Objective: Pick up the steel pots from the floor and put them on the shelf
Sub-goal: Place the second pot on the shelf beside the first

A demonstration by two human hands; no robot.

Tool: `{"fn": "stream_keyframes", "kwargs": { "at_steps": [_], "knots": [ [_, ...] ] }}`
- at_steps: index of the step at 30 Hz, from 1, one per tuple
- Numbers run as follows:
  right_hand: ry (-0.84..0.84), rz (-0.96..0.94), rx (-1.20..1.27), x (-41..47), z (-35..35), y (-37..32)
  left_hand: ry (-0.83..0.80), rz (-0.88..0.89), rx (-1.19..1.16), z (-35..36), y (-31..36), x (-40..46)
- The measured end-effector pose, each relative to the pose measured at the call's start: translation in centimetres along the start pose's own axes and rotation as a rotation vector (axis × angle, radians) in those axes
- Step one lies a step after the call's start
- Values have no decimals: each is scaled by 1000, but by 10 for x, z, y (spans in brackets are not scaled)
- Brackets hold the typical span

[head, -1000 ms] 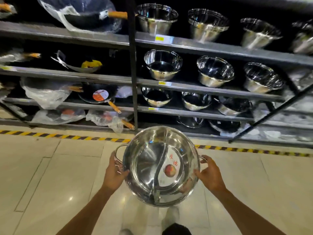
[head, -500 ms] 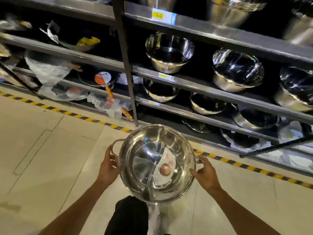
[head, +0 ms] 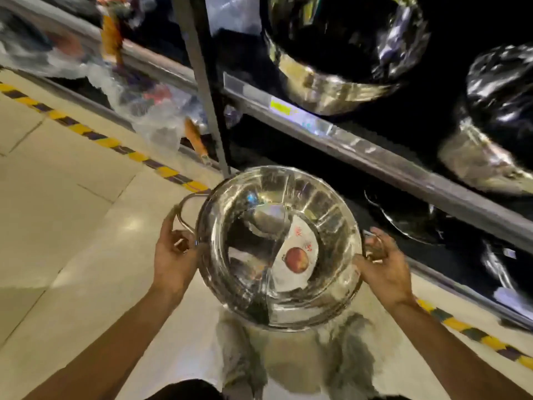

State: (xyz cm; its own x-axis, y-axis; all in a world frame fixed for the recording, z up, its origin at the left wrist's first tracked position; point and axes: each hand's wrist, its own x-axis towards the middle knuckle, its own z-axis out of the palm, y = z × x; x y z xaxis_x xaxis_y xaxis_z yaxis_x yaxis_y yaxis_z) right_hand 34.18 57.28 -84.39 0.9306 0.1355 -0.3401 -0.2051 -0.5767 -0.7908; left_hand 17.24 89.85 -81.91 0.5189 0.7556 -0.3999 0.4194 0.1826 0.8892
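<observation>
I hold a round steel pot (head: 259,226) with an inner divider and a white label bearing a red fruit picture. My left hand (head: 173,255) grips its left loop handle, and my right hand (head: 383,264) grips the handle on the right. The pot hangs above the floor, close in front of the lower level of the shelf (head: 375,160). Steel pots (head: 331,59) stand on the shelf level above, blurred by motion. Another steel pot (head: 409,215) sits on the lowest level, just right of the held one.
A grey upright post (head: 202,82) rises just behind the pot. Left of it lie plastic-wrapped pans (head: 150,105) with orange handles. Yellow-and-black tape (head: 86,131) runs along the tiled floor at the shelf's foot.
The view has closed in on the shelf and dropped lower. The pot, still held by both handles, is now nearer the lower shelf levels.
</observation>
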Motion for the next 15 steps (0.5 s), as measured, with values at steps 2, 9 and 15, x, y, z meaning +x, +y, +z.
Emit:
{"fn": "stream_keyframes", "kwargs": {
  "at_steps": [2, 9, 15],
  "knots": [
    [6, -58, 22, 51, 18, 37, 38, 33, -38, 33, -38, 35],
    [134, -226, 162, 177, 69, 115, 205, 200, -169, 127, -110, 133],
    [188, -286, 203, 250, 95, 127, 311, 276, -283, 170, -126, 179]
  ]
}}
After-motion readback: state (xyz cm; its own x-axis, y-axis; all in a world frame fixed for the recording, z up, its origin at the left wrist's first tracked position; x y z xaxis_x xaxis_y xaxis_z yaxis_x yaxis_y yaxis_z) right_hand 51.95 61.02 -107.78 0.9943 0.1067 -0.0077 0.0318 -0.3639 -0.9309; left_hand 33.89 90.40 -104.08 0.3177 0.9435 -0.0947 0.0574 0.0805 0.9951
